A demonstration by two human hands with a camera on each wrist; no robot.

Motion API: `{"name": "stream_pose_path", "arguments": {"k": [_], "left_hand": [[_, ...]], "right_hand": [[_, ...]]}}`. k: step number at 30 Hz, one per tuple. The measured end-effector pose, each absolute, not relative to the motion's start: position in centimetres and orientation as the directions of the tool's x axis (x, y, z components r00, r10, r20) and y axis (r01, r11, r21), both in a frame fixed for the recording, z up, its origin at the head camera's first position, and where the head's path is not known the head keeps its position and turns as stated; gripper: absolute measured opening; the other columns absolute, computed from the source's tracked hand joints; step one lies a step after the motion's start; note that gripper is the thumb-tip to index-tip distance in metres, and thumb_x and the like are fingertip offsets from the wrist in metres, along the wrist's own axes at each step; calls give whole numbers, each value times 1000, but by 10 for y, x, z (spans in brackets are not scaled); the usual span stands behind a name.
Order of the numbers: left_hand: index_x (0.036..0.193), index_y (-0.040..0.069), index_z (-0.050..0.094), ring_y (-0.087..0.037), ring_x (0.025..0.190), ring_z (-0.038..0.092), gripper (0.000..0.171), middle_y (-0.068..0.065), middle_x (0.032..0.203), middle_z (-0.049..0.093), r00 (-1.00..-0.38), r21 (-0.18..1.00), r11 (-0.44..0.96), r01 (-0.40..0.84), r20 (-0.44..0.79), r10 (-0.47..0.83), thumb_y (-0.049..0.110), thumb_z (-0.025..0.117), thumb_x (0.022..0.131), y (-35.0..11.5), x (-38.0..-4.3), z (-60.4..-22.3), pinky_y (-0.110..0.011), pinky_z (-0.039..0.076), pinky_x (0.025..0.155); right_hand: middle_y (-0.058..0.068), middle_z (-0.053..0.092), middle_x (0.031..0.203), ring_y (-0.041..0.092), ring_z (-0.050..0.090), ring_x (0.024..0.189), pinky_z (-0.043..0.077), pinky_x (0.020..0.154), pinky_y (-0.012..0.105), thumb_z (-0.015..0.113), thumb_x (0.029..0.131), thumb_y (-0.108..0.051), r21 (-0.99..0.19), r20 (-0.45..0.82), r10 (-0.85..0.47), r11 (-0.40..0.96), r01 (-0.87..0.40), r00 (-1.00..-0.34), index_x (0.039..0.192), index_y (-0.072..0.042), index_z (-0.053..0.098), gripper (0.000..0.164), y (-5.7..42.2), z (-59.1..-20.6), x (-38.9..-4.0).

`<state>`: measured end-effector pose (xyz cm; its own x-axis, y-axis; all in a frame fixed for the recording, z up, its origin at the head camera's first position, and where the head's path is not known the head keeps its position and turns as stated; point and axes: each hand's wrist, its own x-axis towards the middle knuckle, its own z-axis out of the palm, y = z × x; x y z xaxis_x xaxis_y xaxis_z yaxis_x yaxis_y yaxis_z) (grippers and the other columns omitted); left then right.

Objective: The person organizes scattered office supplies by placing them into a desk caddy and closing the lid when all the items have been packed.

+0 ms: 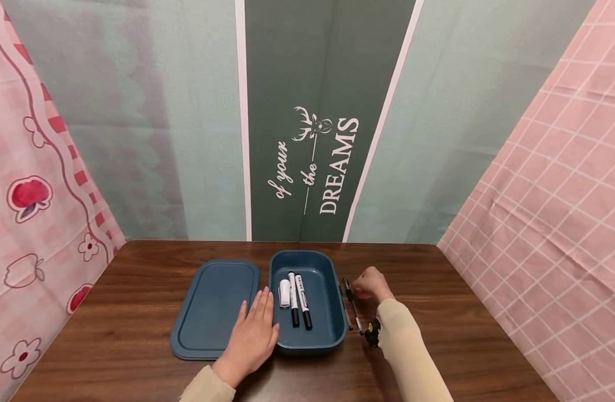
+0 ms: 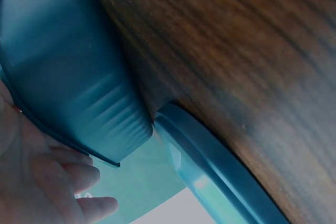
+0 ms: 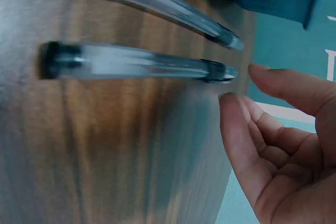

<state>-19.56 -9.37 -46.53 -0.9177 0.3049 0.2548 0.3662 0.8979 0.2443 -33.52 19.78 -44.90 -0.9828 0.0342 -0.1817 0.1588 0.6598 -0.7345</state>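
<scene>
My left hand [image 1: 254, 335] lies with its fingers straight along the left rim of a blue rectangular box [image 1: 325, 329]. The left wrist view shows these fingers [image 2: 52, 177] by the box's rim. In the box are two white markers with black caps [image 1: 302, 301] and a shorter white capped item [image 1: 284, 293]. Two clear pens with black ends [image 3: 142, 62] lie on the table along the box's right side. Beside the pens' far ends is my right hand [image 1: 370, 285]. Its thumb and index finger are apart, with nothing between them; the other fingers curl inward.
A blue lid [image 1: 214, 312] lies flat on the wooden table [image 1: 121, 335] left of the box. Behind the table hangs a green curtain [image 1: 297, 67] with white lettering, and pink cloths [image 1: 553, 184] hang at both sides.
</scene>
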Motion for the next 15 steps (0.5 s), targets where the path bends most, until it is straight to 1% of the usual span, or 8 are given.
{"name": "stream_pose_path", "arguments": {"k": [3, 6, 9, 11, 15], "left_hand": [[138, -11, 38, -34, 135, 31, 56, -23, 147, 32, -916, 244, 897, 368, 258, 306, 24, 50, 95, -93, -196, -465, -56, 26, 106], [138, -11, 38, -34, 135, 32, 56, -24, 147, 32, -916, 245, 896, 371, 258, 309, 24, 50, 95, -93, -196, -465, -56, 26, 105], [138, -11, 38, -34, 135, 32, 56, -24, 147, 32, -915, 245, 895, 373, 254, 312, 24, 50, 95, -92, -195, -465, -56, 26, 105], [138, -10, 38, -34, 135, 32, 56, -24, 147, 32, -916, 244, 895, 373, 251, 313, 24, 51, 95, -92, -195, -464, -56, 26, 105], [138, -11, 39, -35, 135, 32, 56, -24, 147, 32, -915, 242, 896, 372, 257, 311, 24, 51, 95, -92, -195, -464, -56, 26, 105]], "right_hand": [[7, 58, 55, 15, 57, 50, 54, 52, 32, 66, 76, 3, -689, -175, 33, 710, 146, -984, 57, 0, 59, 21, 195, -453, -333], [10, 60, 58, 17, 59, 53, 55, 53, 31, 71, 76, 0, -650, -168, 29, 748, 132, -985, 63, 3, 63, 16, 192, -456, -331], [10, 60, 58, 18, 59, 54, 54, 53, 30, 73, 76, -2, -623, -162, 35, 772, 129, -986, 64, 4, 64, 16, 191, -458, -330], [9, 57, 55, 18, 59, 53, 54, 52, 30, 74, 75, -2, -615, -154, 35, 778, 124, -987, 60, 2, 61, 21, 190, -459, -330], [4, 49, 47, 15, 57, 48, 52, 52, 30, 74, 75, -2, -596, -132, 29, 796, 103, -991, 50, -7, 50, 35, 190, -462, -330]]}}
